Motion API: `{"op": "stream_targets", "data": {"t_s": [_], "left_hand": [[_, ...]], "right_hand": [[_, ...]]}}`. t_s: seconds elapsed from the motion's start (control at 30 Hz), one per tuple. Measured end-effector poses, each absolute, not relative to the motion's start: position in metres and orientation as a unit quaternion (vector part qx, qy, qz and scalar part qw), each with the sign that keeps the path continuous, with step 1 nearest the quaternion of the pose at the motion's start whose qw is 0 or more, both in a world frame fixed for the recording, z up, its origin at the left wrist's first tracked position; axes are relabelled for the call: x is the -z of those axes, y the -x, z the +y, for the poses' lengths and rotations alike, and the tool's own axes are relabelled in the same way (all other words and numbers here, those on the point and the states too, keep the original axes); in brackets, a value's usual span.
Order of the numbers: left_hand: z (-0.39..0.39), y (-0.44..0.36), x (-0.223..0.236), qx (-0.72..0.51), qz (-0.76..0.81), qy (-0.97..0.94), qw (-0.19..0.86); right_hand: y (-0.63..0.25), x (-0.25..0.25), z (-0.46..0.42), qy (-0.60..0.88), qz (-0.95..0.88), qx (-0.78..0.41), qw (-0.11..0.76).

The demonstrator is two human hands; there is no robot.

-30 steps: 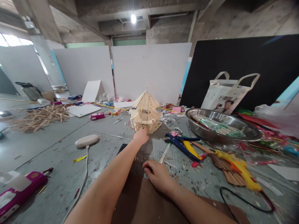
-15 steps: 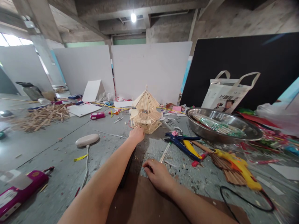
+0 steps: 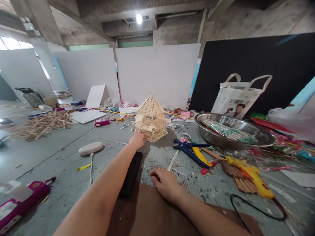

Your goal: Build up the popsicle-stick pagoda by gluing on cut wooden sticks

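Observation:
A small pavilion model (image 3: 150, 118) built of wooden sticks stands on the grey floor ahead of me. My left hand (image 3: 136, 140) is stretched out to its near left corner and its fingers touch the base; the fingertips are hidden by the back of the hand. My right hand (image 3: 165, 183) rests on the floor close to me, fingers curled down at the edge of a brown board (image 3: 147, 213). A black phone (image 3: 131, 173) lies beside my left forearm. A thin stick (image 3: 173, 160) lies just beyond my right hand.
Blue-and-yellow pliers (image 3: 194, 153), a yellow glue gun (image 3: 251, 176) with a black cord, and a steel basin (image 3: 233, 133) lie on the right. A pile of wooden sticks (image 3: 41, 123), a white oval device (image 3: 91, 148) and a magenta case (image 3: 23, 203) are left. Foam boards stand behind.
The model has slid a little to the left with my left hand at its corner. My left forearm has moved left and uncovered the black phone. My right hand has stayed put.

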State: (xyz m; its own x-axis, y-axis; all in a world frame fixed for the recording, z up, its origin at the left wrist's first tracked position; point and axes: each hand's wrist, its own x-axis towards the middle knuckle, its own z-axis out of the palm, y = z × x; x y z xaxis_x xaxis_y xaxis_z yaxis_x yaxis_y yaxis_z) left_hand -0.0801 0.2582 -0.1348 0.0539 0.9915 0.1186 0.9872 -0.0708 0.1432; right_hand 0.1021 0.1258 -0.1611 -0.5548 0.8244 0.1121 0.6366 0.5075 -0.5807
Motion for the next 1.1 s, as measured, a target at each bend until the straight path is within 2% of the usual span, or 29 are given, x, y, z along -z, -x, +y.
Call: {"op": "stream_targets", "data": {"t_s": [0.37, 0.73, 1.1], "left_hand": [[0.252, 0.072, 0.129, -0.147, 0.732, -0.665, -0.006], [0.266, 0.028, 0.133, -0.174, 0.786, -0.591, 0.057], [0.275, 0.05, 0.135, -0.178, 0.8, -0.571, 0.054]], "right_hand": [[-0.102, 0.159, 0.125, 0.433, -0.849, -0.243, 0.181], [-0.101, 0.161, 0.125, 0.428, -0.851, -0.24, 0.186], [-0.102, 0.16, 0.125, 0.427, -0.854, -0.235, 0.18]]}}
